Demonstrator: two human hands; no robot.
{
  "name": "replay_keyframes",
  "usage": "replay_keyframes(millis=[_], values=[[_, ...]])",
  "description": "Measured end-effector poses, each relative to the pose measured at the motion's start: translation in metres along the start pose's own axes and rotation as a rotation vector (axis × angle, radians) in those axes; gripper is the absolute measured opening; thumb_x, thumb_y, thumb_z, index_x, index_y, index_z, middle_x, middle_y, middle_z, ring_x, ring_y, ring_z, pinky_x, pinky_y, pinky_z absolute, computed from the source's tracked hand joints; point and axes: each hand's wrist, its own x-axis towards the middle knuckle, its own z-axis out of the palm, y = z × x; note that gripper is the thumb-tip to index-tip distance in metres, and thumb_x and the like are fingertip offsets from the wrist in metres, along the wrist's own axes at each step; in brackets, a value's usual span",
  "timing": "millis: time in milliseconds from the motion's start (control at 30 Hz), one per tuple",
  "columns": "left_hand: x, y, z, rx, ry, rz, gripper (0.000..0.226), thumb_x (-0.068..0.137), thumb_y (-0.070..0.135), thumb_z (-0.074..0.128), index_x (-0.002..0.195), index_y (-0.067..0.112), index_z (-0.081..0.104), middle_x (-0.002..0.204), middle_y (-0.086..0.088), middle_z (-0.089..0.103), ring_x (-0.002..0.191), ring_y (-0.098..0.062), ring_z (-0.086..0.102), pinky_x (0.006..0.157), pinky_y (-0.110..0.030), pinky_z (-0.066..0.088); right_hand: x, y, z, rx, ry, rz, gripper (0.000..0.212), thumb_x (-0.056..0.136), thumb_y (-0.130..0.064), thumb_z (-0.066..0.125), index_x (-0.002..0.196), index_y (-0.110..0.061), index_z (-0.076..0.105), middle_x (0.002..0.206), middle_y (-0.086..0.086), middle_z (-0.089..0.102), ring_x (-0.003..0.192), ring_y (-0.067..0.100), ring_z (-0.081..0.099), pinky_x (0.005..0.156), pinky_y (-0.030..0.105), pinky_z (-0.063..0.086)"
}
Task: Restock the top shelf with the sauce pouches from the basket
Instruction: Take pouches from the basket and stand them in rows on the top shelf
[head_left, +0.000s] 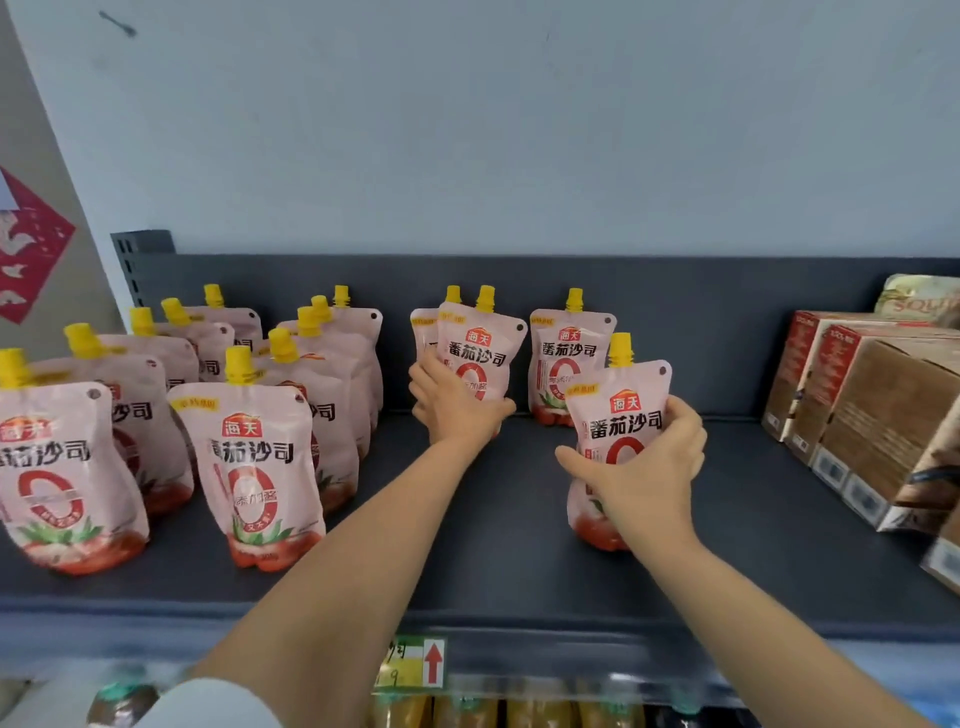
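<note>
Pink sauce pouches with yellow caps stand on the dark top shelf (498, 561). My left hand (454, 402) grips one pouch (480, 345) upright near the back, right in front of another pouch (423, 330). My right hand (641, 473) holds a second pouch (621, 410) upright, closer to the front, its base on or just above the shelf. A lone pouch (566, 358) stands behind it. Two rows of several pouches (254, 467) fill the shelf's left part. The basket is out of view.
Brown and red cartons (872, 415) line the right end of the shelf. A price tag with a red arrow (415, 662) hangs on the shelf's front lip. Bottles show blurred on the shelf below. A red paper decoration (28, 244) hangs on the left wall.
</note>
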Motion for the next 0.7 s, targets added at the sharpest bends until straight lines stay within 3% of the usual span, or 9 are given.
replay_keyframes(millis=[167,400,567,700], values=[[0.002,-0.005,0.013,-0.006,0.049,-0.07,0.113,0.057,0.039,0.086,0.141,0.01,0.016,0.139,-0.011,0.024,0.129,-0.029,0.027,0.105,-0.045,0.03,-0.001,0.005,0.004,0.033,-0.03,-0.032,0.106,0.053,-0.027,0.093,0.134,-0.015,0.027,0.127,-0.003,0.031,0.116,0.009,0.028,0.097,0.026,0.034],[0.001,-0.01,0.008,-0.049,0.115,-0.117,0.11,0.057,0.039,0.086,0.14,0.012,0.018,0.139,-0.011,0.025,0.129,-0.03,0.028,0.104,-0.045,0.033,-0.004,0.007,0.0,0.054,-0.107,-0.022,0.12,0.041,-0.04,0.094,0.135,-0.019,0.022,0.124,-0.009,0.031,0.125,0.016,0.034,0.101,0.032,0.038],[-0.002,-0.012,-0.003,-0.028,0.054,-0.061,0.126,0.051,0.053,0.088,0.143,0.01,0.015,0.143,-0.011,0.023,0.132,-0.029,0.026,0.104,-0.045,0.035,-0.003,0.005,-0.01,0.029,-0.208,-0.029,0.118,0.048,-0.034,0.094,0.137,-0.028,0.017,0.131,-0.005,0.04,0.124,0.017,0.043,0.102,0.038,0.043],[-0.01,-0.015,-0.016,0.057,-0.054,-0.035,0.136,0.051,0.05,0.089,0.147,0.01,0.003,0.151,-0.012,0.013,0.14,-0.03,0.017,0.112,-0.042,0.026,-0.006,-0.002,-0.016,-0.005,-0.219,-0.038,0.112,0.05,-0.031,0.094,0.134,-0.027,0.02,0.122,-0.007,0.045,0.11,0.011,0.05,0.091,0.032,0.047]])
